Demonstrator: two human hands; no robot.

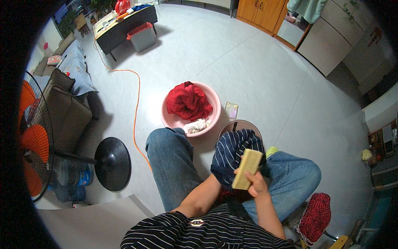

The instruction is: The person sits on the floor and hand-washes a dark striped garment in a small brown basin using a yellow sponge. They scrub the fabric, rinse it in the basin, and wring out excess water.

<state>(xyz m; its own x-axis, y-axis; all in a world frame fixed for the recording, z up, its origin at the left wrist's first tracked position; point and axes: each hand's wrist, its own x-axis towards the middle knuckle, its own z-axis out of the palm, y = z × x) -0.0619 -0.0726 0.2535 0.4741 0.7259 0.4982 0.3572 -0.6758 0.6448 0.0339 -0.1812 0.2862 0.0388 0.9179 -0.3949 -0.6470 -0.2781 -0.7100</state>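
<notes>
My right hand point(257, 184) grips a yellow bar of laundry soap point(247, 169) by its lower right side, above a dark blue striped cloth point(229, 151). The cloth is draped over my left hand, which is hidden beneath it; only the forearm shows. Partly under the cloth stands a round basin point(240, 123) between my knees. A pink basin point(216, 102) farther forward holds a bunched red cloth point(188, 101) and a small white cloth point(196, 126).
A soap dish point(231, 110) lies on the floor beside the basins. To the left are an orange cable point(135, 115) and a standing fan's black base point(113, 164). A grey bin point(142, 39) stands by a table. A red patterned cushioned seat point(316, 216) is at lower right.
</notes>
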